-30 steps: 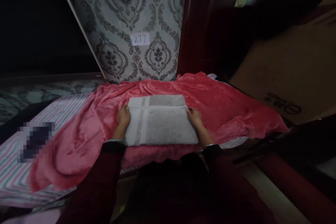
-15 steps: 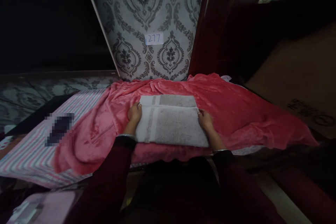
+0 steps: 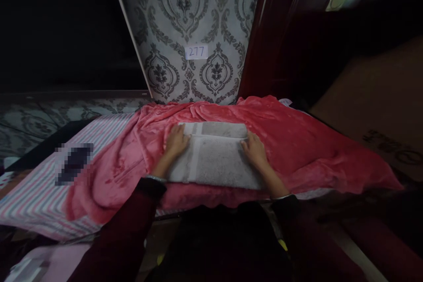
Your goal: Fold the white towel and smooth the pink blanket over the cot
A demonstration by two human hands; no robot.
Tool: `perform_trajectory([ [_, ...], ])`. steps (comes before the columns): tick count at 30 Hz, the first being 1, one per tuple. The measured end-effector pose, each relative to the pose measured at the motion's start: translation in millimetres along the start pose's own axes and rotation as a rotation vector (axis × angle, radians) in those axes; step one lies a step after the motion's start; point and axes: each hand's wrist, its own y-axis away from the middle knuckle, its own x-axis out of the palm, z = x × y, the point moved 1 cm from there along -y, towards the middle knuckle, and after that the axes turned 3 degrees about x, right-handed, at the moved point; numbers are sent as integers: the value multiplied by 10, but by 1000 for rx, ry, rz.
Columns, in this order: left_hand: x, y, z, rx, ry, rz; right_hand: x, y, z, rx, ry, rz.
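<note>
A folded grey towel (image 3: 216,158) with a paler stripe lies flat on a pink fleece blanket (image 3: 297,141). My left hand (image 3: 176,141) rests palm down on the towel's left part, fingers stretched flat. On the towel's right part lies my right hand (image 3: 254,150), also flat with fingers extended. Both arms wear dark red sleeves. Neither hand holds anything.
The blanket covers a surface with a striped pink and grey sheet (image 3: 36,194) at the left. A patterned grey wall panel (image 3: 191,22) with a paper label "277" (image 3: 196,52) stands behind. A dark red door frame (image 3: 261,39) and a cardboard box (image 3: 376,110) are at the right.
Both hands have moved from gripping the towel's side edges to lying flat on top of it. The view has shifted slightly.
</note>
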Motion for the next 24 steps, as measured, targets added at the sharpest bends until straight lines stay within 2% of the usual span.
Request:
perform_trajectory([
  [2,86,69,-83,107,-40,128,67,78,130,-67,97,56],
  [4,179,130,-105,104,-79,215,145,141,191,-81,172,143],
  [6,241,163,-85,67,-105,234,200,177,189,-82,204,209],
  [11,254,162,-17,-76,-138,178,234,180,114,-84,215,216],
  [18,216,202,20,-198,-137,21,279,179,98,-99,206,174],
  [24,161,144,201,-338,53,-92,249,172,139,-93,212,192],
])
